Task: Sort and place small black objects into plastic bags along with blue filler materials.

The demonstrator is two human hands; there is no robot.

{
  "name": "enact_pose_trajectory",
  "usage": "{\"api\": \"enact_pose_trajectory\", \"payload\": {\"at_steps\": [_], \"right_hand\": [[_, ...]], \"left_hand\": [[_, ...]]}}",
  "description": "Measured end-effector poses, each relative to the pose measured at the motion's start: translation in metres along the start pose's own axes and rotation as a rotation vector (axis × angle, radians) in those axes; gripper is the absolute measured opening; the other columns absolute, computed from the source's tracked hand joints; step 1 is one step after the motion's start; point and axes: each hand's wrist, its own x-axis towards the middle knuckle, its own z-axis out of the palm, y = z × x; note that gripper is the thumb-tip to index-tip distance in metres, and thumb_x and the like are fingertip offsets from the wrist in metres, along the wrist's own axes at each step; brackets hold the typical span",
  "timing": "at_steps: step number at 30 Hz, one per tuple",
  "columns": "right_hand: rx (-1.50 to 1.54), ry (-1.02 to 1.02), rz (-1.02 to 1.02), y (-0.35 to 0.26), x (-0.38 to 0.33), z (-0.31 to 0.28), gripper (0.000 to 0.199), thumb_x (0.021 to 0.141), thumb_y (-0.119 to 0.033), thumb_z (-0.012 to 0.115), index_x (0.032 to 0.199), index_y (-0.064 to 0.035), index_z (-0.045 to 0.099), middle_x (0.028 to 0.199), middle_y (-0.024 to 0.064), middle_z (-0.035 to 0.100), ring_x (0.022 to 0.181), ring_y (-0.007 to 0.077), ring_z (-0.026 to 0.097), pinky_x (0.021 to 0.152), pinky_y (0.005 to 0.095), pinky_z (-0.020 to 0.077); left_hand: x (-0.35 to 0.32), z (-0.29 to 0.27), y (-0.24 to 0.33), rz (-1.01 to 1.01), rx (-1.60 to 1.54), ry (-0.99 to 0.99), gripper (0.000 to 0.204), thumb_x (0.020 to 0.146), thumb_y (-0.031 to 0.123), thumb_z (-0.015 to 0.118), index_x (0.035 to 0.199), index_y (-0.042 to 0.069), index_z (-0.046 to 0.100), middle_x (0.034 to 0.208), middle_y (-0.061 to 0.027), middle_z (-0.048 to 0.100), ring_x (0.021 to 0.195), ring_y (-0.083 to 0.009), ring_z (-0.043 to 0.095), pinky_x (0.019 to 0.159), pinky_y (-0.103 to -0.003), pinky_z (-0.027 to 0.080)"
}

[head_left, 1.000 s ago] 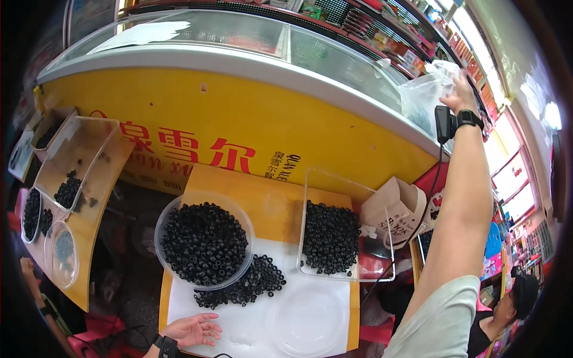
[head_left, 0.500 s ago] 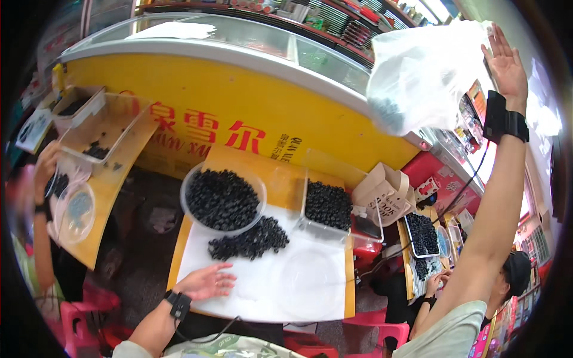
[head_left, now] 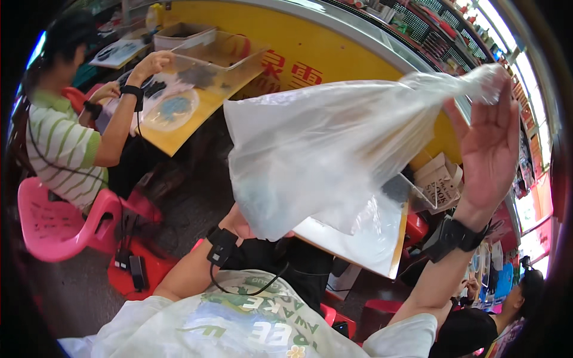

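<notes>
On my left I have one pink chair [head_left: 45, 224] seating one co-worker [head_left: 65, 128], above a dark floor [head_left: 71, 292]; then one yellow tabletop [head_left: 173, 144] with one round tray [head_left: 164, 125]. My left grip [head_left: 239, 225] is half hidden by one plastic bag [head_left: 310, 149], its hold unclear. The bag hangs mid-view before a white-covered tabletop [head_left: 358, 243]. One paper bag [head_left: 439, 182] follows. My right grip [head_left: 495, 89] has fingers extended at the bag's neck; I can't tell whether they pinch it.

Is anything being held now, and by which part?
The person's right hand holds a translucent white plastic bag by its gathered top end. The left hand is at its lower end, mostly hidden; whether it grips cannot be told.
</notes>
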Motion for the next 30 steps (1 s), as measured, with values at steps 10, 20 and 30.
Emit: {"api": "enact_pose_trajectory", "payload": {"at_steps": [10, 20, 30], "right_hand": [[0.139, 0.317, -0.200, 0.012, -0.113, 0.068, 0.050, 0.110, -0.041, 0.026, 0.076, -0.0151, 0.052, 0.065, 0.0014, 0.051, 0.060, 0.0175, 0.049, 0.111, 0.0682, 0.0214], [-1.214, 0.922, 0.432, 0.096, -0.162, 0.076, 0.016, 0.095, -0.002, 0.065, 0.109, 0.0045, 0.070, 0.091, 0.0089, 0.070, 0.075, 0.0116, 0.066, 0.070, 0.0226, 0.0510], [-1.265, 0.420, 0.604, 0.137, -0.116, 0.038, 0.021, 0.092, -0.018, 0.069, 0.106, -0.0023, 0.072, 0.088, 0.0109, 0.073, 0.079, 0.0188, 0.070, 0.072, 0.0304, 0.0545]], "left_hand": [[-0.006, -0.016, -0.064, -0.089, -0.236, 0.136, 0.059, 0.096, 0.055, 0.057, 0.134, 0.009, 0.060, 0.126, -0.0107, 0.067, 0.109, -0.0231, 0.068, 0.093, -0.041, 0.056], [-0.001, 0.007, -0.069, 0.114, -0.023, 0.295, 0.044, 0.097, 0.041, 0.057, 0.122, 0.005, 0.065, 0.109, -0.0085, 0.072, 0.096, -0.0194, 0.070, 0.087, -0.036, 0.058], [0.077, -0.060, 0.002, 0.285, 0.182, 0.091, 0.046, 0.097, 0.042, 0.056, 0.124, 0.005, 0.064, 0.112, -0.0086, 0.071, 0.097, -0.0194, 0.069, 0.088, -0.036, 0.057]]}}
